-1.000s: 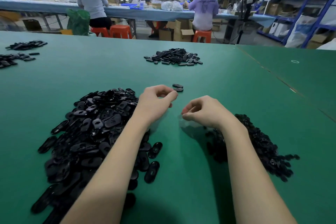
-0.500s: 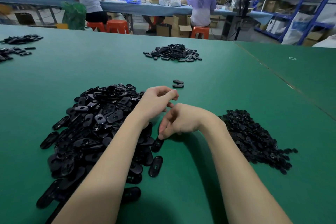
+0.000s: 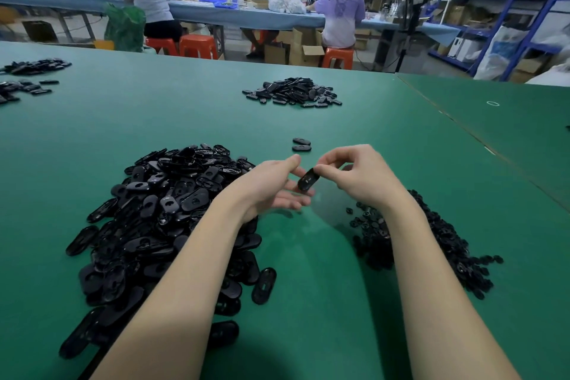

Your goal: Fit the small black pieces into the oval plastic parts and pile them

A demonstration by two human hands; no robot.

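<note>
Two of your hands meet above the green table (image 3: pixel 354 287), with one oval plastic part (image 3: pixel 306 179) held tilted between them. Your right hand (image 3: pixel 359 177) pinches the upper end of that oval part between thumb and curled forefinger. Your left hand (image 3: pixel 273 187) lies palm up just left of the oval part, fingers fairly straight, its thumb tip near the part's upper edge and its fingertips (image 3: pixel 303 200) under the lower end; you cannot tell from here whether they actually touch it. Whether a small black piece already sits in the oval part is too small to make out.

Left of the oval part, spreading under your left forearm, lies the big heap of oval parts (image 3: pixel 148 225). Right of the oval part, partly behind your right forearm, is the heap of small black pieces (image 3: pixel 447 244). Just beyond the oval part, two loose ovals (image 3: pixel 301 145) lie side by side on the table. Farther beyond it sits a smaller far pile (image 3: pixel 293 92), and well to its left, at the table's edge, scattered black parts (image 3: pixel 30 77). Past the table, people (image 3: pixel 339 6) sit on orange stools at a long bench
</note>
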